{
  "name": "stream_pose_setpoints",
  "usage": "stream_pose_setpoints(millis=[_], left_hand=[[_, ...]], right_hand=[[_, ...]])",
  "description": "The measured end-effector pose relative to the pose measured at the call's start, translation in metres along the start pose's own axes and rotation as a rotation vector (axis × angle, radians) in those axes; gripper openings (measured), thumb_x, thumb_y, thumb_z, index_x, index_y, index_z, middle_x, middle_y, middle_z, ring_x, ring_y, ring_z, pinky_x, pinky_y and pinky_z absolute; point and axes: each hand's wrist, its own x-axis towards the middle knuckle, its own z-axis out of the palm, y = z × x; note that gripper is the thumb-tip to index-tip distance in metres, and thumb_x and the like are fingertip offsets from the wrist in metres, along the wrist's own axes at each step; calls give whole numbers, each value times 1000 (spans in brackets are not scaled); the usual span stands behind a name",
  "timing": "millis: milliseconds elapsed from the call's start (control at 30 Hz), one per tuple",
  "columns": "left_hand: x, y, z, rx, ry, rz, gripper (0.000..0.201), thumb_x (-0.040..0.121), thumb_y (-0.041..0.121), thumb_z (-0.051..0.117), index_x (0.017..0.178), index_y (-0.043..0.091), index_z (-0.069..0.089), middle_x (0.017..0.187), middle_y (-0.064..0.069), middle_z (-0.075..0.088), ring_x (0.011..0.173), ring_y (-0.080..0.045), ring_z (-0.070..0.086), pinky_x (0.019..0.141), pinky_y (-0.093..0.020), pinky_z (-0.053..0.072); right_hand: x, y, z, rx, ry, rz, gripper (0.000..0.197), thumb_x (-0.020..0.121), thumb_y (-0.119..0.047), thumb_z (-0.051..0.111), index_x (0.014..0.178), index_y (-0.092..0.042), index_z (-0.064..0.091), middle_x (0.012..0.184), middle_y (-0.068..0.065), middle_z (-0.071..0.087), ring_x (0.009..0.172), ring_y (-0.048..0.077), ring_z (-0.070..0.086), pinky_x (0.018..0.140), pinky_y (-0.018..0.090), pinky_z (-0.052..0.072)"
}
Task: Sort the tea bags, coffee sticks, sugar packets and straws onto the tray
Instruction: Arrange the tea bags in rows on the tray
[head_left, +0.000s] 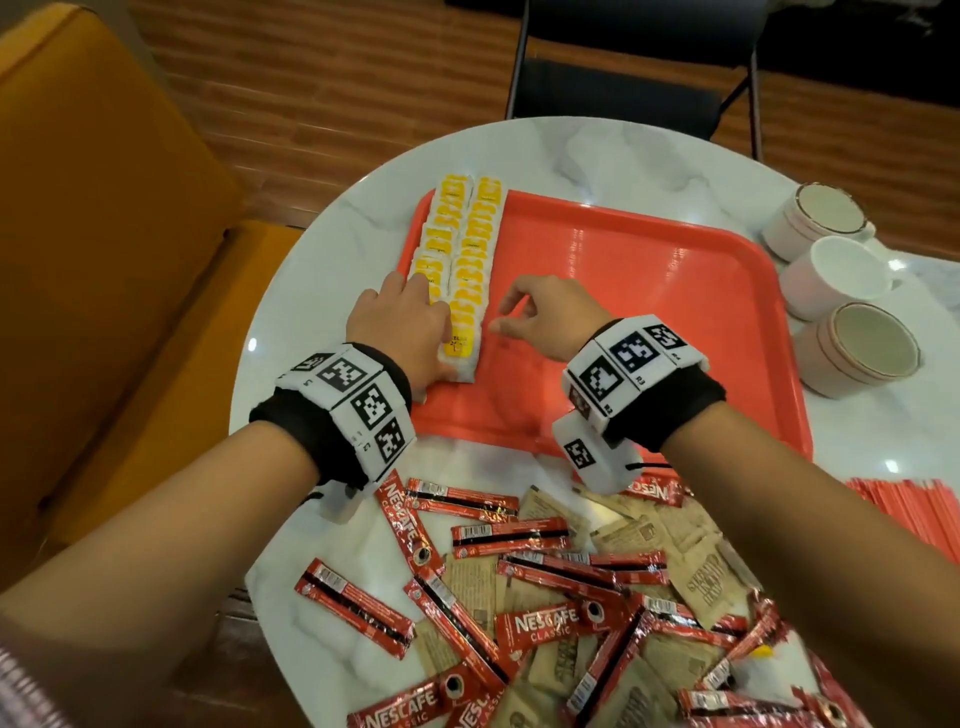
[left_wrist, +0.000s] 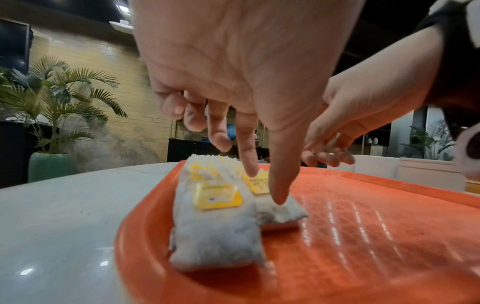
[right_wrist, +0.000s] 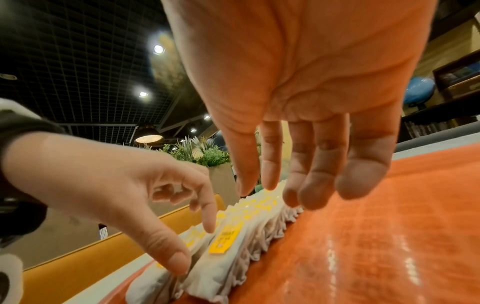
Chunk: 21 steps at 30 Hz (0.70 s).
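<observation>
Two rows of white tea bags (head_left: 462, 260) with yellow tags lie along the left side of the orange tray (head_left: 649, 312). My left hand (head_left: 415, 312) rests on the near end of the rows. In the left wrist view its thumb and forefinger (left_wrist: 265, 185) reach down straight and press on the nearest tea bags (left_wrist: 215, 226); the other fingers are curled. My right hand (head_left: 519, 317) hovers just right of the rows, fingers (right_wrist: 311, 185) hanging relaxed above the tray (right_wrist: 389, 226), holding nothing. Red coffee sticks (head_left: 545, 623), brown sugar packets (head_left: 711, 571) and red straws (head_left: 909, 514) lie on the table in front of the tray.
The round white marble table (head_left: 322, 270) carries three white cups (head_left: 836, 275) at the right, beside the tray. An orange sofa (head_left: 104, 260) stands to the left and a black chair (head_left: 623, 88) beyond the table. The tray's middle and right parts are bare.
</observation>
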Motion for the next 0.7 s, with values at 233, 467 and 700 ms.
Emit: stream_pose_setpoints(millis=[233, 467, 700], left_hand=[[-32, 26, -13, -104, 26, 143, 33, 86, 37, 58, 114, 19, 60, 122, -6, 48, 117, -26, 39, 92, -35, 36], [-70, 84, -15, -171, -187, 389, 32, 89, 32, 58, 116, 15, 57, 119, -4, 48, 114, -20, 43, 97, -32, 36], [-85, 148, -7, -234, -324, 457, 32, 92, 36, 53, 114, 12, 58, 117, -3, 58, 105, -18, 53, 81, -22, 37]], right_hand=[[-89, 42, -29, -70, -153, 82, 24, 88, -25, 60, 109, -13, 60, 87, -2, 54, 78, 14, 50, 70, 22, 36], [-189, 102, -44, -149, -95, 227, 21, 87, -14, 60, 108, -13, 64, 96, 4, 65, 81, 13, 52, 71, 20, 38], [-249, 128, -35, -102, -175, 271, 18, 85, -22, 63, 102, -16, 65, 82, -6, 53, 63, 2, 46, 47, 4, 41]])
